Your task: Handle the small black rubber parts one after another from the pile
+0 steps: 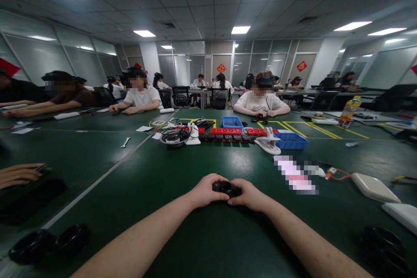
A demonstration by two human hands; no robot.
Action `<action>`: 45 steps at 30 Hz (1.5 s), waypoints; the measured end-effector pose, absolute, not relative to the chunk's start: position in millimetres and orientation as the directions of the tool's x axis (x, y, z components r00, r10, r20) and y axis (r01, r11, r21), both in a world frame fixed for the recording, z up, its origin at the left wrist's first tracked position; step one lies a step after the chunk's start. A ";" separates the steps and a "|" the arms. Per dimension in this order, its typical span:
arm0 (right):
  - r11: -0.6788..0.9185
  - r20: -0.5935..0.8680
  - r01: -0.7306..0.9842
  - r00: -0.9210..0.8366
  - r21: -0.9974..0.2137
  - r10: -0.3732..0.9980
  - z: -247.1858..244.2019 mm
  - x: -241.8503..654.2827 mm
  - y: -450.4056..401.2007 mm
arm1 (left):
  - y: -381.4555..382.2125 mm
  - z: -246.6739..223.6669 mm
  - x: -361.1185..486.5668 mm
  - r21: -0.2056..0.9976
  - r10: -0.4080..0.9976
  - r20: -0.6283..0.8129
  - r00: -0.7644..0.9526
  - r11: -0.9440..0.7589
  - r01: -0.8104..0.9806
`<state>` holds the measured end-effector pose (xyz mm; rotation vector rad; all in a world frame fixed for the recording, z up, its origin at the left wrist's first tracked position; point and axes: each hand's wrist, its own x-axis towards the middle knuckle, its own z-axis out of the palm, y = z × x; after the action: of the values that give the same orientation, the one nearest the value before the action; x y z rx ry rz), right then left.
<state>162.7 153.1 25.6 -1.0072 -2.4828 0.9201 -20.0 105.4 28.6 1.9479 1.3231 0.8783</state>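
Desk (182,160): smooth, dark green, semi-gloss, soft reflections of the ceiling lights. Black part (227,188) in the hands: looks like plastic or rubber, slight sheen; too small to tell which. Black rings (31,246) near left: smooth, glossy. Wrench (125,142): bright metal. Round bowl (175,138): shiny, metal-looking. Bins (291,140): blue plastic. White clamp-like piece (268,141): smooth plastic look. Bottle (350,111): clear, shiny plastic. Flat beige case (374,186): smooth, low gloss. Shirts on the people opposite: matt white cloth.

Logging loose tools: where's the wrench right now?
Head view, left of centre: the wrench lies on the green table, left of the metal bowl and just left of the pale seam line.
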 end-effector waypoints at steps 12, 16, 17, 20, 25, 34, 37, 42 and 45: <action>0.547 0.047 0.488 -0.715 -0.680 0.697 20.4 162.8 156.1 | 106.4 27.7 -21.0 0.784 0.937 0.187 0.296 -0.324 0.529; 0.520 0.036 0.479 -0.710 -0.708 0.703 18.0 162.5 157.6 | 103.6 32.5 -20.1 0.752 0.934 0.201 0.295 -0.340 0.565; 0.507 0.032 0.480 -0.703 -0.716 0.710 17.3 162.4 158.1 | 102.9 33.2 -19.5 0.748 0.936 0.202 0.289 -0.338 0.571; 0.477 0.028 0.490 -0.675 -0.729 0.737 14.8 161.8 159.1 | 101.3 33.3 -16.8 0.751 0.946 0.200 0.254 -0.314 0.581; 0.470 0.047 0.575 -0.598 -0.669 0.800 9.5 158.0 158.7 | 101.3 28.3 -11.1 0.758 0.961 0.219 0.172 -0.278 0.590; 0.363 0.184 0.871 -0.318 -0.331 0.930 17.6 131.0 135.8 | 106.7 19.8 3.8 0.642 0.933 0.345 -0.103 -0.155 0.751; 0.342 0.180 0.897 -0.301 -0.280 0.937 21.9 126.3 129.4 | 107.5 20.6 5.3 0.615 0.925 0.362 -0.118 -0.142 0.775; 0.441 0.181 0.799 -0.402 -0.409 0.898 18.4 137.2 134.6 | 109.0 21.2 -3.0 0.653 0.940 0.339 -0.030 -0.212 0.727; 0.550 0.189 0.656 -0.539 -0.517 0.821 15.5 148.8 143.5 | 108.6 23.5 -11.2 0.704 0.952 0.294 0.086 -0.277 0.654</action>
<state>148.8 143.5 15.5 -1.2007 -2.3777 0.5463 -11.2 108.6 23.5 1.9791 1.5819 1.0303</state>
